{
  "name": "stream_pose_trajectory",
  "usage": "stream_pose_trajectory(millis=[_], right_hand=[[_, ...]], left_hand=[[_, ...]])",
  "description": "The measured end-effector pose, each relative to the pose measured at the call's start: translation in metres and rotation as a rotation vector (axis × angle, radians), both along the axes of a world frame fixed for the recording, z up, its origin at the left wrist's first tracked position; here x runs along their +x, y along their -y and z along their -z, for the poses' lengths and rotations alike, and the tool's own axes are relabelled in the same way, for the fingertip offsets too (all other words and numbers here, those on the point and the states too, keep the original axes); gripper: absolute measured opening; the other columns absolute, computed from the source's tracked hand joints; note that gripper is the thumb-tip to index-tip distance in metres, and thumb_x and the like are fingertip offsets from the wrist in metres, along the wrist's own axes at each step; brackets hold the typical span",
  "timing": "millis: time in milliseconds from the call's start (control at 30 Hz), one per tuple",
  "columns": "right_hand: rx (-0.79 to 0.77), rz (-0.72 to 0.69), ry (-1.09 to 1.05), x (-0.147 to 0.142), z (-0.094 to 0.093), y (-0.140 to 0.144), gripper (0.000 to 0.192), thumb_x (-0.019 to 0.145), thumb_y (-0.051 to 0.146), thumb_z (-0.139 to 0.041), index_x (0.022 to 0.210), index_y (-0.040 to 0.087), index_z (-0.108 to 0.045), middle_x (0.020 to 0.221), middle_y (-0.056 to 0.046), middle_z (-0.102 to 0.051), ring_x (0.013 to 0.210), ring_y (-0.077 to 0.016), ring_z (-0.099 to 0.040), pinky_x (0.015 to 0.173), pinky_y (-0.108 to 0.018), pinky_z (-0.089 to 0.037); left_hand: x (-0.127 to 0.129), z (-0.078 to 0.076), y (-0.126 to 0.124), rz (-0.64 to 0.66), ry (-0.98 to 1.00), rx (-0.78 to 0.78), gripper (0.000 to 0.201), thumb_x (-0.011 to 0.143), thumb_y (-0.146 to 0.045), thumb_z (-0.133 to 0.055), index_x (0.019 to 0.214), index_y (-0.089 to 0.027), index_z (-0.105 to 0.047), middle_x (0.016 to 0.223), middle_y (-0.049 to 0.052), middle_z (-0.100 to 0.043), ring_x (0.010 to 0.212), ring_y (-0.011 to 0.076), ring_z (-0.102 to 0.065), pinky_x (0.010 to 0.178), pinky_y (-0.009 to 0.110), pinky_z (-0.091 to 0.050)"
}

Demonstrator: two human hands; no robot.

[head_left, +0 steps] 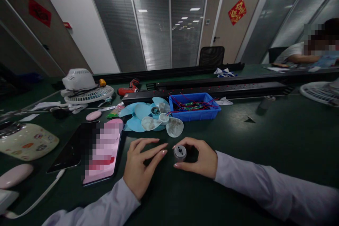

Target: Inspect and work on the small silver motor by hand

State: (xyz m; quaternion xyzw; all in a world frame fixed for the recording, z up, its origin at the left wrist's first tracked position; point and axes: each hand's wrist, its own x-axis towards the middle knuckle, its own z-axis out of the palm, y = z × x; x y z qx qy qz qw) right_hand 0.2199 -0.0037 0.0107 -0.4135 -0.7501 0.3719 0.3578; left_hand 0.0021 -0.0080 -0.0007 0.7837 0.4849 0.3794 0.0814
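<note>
My right hand (198,157) grips a small round silver motor (180,153) between thumb and fingers, resting on the dark green table (278,137). My left hand (140,167) lies just to its left, fingers spread and pointing at the motor, a small gap from it, holding nothing. Just beyond both hands lie a clear fan blade (165,122) and light blue fan blades (137,113).
A blue bin (194,107) of red-wired parts sits behind the blades. Two phones (102,152) lie to the left, with a patterned pad (26,141), pink covers and a white fan (84,88). Black rails (212,90) cross the table. Another person (312,49) sits far right.
</note>
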Motion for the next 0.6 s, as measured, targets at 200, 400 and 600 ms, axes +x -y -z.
stream_pose_trajectory(millis=[200, 400, 600], right_hand=[[0.055, 0.002, 0.036, 0.001, 0.002, -0.002, 0.035, 0.064, 0.032, -0.079, 0.092, 0.017, -0.065, 0.081, -0.002, -0.066, 0.074, -0.0170, -0.060, 0.066, -0.029, -0.046], [0.052, -0.004, 0.024, 0.000, 0.006, -0.002, 0.036, 0.065, 0.033, -0.078, 0.095, 0.018, -0.063, 0.083, -0.002, -0.066, 0.076, -0.0178, -0.061, 0.068, -0.030, -0.048], [0.076, -0.002, 0.034, 0.001, 0.007, -0.002, 0.036, 0.066, 0.032, -0.078, 0.096, 0.018, -0.063, 0.085, -0.002, -0.066, 0.077, -0.0182, -0.061, 0.069, -0.030, -0.048]], left_hand=[[0.030, -0.008, -0.003, 0.119, 0.197, 0.091, 0.020, 0.084, -0.025, -0.063, 0.100, -0.034, -0.071, 0.106, 0.002, -0.066, 0.107, 0.0241, -0.046, 0.089, 0.041, -0.042], [0.038, -0.008, -0.005, 0.195, 0.227, 0.006, 0.023, 0.085, -0.023, -0.062, 0.101, -0.035, -0.071, 0.102, 0.001, -0.068, 0.105, 0.0236, -0.046, 0.092, 0.042, -0.040], [0.041, -0.010, -0.005, 0.228, 0.335, 0.008, 0.020, 0.084, -0.023, -0.062, 0.098, -0.032, -0.073, 0.096, 0.003, -0.067, 0.100, 0.0230, -0.049, 0.088, 0.040, -0.044]])
